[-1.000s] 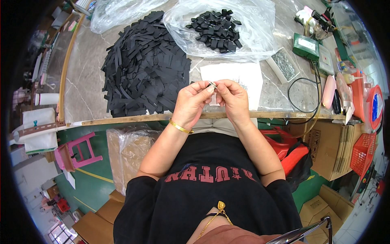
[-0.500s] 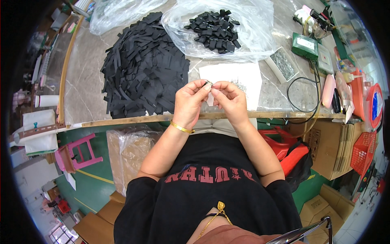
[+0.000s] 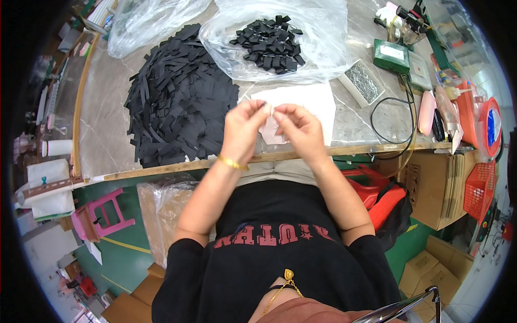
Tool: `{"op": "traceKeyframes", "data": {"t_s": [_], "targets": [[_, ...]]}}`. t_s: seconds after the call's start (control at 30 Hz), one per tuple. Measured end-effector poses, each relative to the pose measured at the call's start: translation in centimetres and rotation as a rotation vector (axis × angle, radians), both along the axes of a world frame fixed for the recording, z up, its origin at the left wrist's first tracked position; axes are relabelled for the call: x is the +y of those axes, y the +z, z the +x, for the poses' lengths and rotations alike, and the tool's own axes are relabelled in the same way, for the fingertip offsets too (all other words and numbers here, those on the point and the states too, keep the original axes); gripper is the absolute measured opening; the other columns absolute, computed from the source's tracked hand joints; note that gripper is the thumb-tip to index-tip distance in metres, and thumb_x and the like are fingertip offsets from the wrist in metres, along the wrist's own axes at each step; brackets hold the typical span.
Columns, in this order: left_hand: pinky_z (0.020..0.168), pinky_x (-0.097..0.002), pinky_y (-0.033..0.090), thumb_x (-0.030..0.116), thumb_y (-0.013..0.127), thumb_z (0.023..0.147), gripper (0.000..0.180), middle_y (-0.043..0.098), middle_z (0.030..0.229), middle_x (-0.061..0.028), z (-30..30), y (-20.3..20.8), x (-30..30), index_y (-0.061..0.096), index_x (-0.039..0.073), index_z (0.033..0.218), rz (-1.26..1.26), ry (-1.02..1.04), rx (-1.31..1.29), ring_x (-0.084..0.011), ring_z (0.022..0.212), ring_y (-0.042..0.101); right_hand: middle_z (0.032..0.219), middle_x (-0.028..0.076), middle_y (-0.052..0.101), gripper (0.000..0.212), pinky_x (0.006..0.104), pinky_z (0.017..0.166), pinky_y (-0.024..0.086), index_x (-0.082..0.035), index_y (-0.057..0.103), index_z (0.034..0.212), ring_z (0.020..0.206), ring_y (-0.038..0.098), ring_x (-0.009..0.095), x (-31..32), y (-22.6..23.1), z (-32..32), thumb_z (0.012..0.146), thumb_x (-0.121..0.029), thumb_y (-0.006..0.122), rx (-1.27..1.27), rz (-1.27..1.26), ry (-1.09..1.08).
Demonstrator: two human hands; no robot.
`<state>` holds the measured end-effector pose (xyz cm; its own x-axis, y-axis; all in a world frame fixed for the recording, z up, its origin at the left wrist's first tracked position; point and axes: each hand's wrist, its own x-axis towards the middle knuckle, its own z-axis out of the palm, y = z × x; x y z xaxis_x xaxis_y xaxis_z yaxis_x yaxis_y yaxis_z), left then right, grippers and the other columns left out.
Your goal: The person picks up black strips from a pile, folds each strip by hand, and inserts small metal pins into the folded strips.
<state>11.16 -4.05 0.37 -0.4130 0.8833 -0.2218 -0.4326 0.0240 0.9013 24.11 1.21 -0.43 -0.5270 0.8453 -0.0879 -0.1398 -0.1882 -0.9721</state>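
Note:
Over the front edge of the table, my left hand (image 3: 242, 129) is closed in a pinch, thumb against forefinger. A small dark bit shows at its fingertips, looking like a folded black strip, though motion blurs it. Close beside it, a small gap away, my right hand (image 3: 302, 132) also pinches with thumb and forefinger; whatever is in it is too small and blurred to name. Beneath both hands lies a white sheet (image 3: 323, 126). To their left spreads a big heap of black strips (image 3: 183, 102). Behind, small folded black pieces (image 3: 272, 46) are piled on a clear plastic bag (image 3: 328, 59).
A white box (image 3: 362, 83) of small metal pieces stands right of the sheet. Farther right are a green device (image 3: 391, 56), a looped black cable (image 3: 377, 126) and a red-orange basket (image 3: 479, 188). Cardboard boxes (image 3: 439, 185) and a pink stool (image 3: 110, 214) stand below table level.
My hands, joined at the fingertips around a small black piece with a shiny bit, have drawn slightly apart. The table scene has shifted a little left in view.

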Motion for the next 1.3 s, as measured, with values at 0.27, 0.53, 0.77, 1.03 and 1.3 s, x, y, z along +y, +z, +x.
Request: {"op": "traceKeyframes", "data": {"t_s": [0.27, 0.53, 0.77, 1.03, 1.3], "targets": [[0.069, -0.0269, 0.048, 0.031, 0.072, 0.068, 0.073, 0.056, 0.102, -0.0195, -7.7, 1.8, 15.5, 0.039, -0.008, 0.119, 0.143, 0.083, 0.753, -0.0185, 0.082, 0.058, 0.079, 0.008, 0.061, 0.012, 0.0286, 0.057, 0.045, -0.005, 0.064, 0.085, 0.062, 0.057, 0.018, 8.1, 0.2, 3.5, 0.073, -0.009, 0.064, -0.558, 0.768, -0.034], [0.08, -0.0256, 0.044, 0.015, 0.068, 0.074, 0.048, 0.054, 0.11, -0.0106, -5.3, 0.1, 9.4, 0.049, 0.0, 0.115, 0.174, 0.154, 0.871, -0.0154, 0.097, 0.051, 0.078, 0.007, 0.056, 0.005, 0.0356, 0.057, 0.047, -0.006, 0.058, 0.071, 0.068, 0.059, 0.025, 10.2, 1.6, 3.0, 0.068, -0.008, 0.054, -0.907, 1.531, 0.565], [0.068, -0.0223, 0.046, 0.011, 0.066, 0.074, 0.029, 0.059, 0.093, -0.0064, -5.7, -1.2, 5.8, 0.06, 0.002, 0.101, 0.089, 0.106, 0.72, -0.0102, 0.082, 0.054, 0.075, 0.007, 0.054, 0.004, 0.0342, 0.053, 0.047, -0.005, 0.055, 0.068, 0.067, 0.059, 0.023, 10.2, 1.6, 1.2, 0.067, -0.008, 0.054, -1.007, 1.7, 0.823], [0.066, -0.0195, 0.044, 0.009, 0.064, 0.076, 0.026, 0.059, 0.089, -0.0044, -4.7, -1.2, 4.0, 0.059, 0.0, 0.1, 0.076, 0.067, 0.587, -0.0062, 0.074, 0.052, 0.073, 0.008, 0.054, 0.002, 0.0351, 0.058, 0.048, -0.006, 0.054, 0.067, 0.068, 0.059, 0.024, 10.4, 2.7, 1.9, 0.068, -0.008, 0.054, -0.979, 1.657, 0.846], [0.077, -0.0213, 0.044, 0.002, 0.059, 0.08, 0.024, 0.06, 0.097, -0.0065, -2.7, -1.7, 1.9, 0.056, -0.003, 0.103, 0.039, -0.124, 0.518, -0.0087, 0.084, 0.054, 0.071, 0.011, 0.062, 0.008, 0.033, 0.057, 0.047, -0.002, 0.059, 0.076, 0.063, 0.06, 0.026, 10.5, 2.7, 3.2, 0.071, -0.007, 0.056, -0.988, 1.189, 0.714]]}}
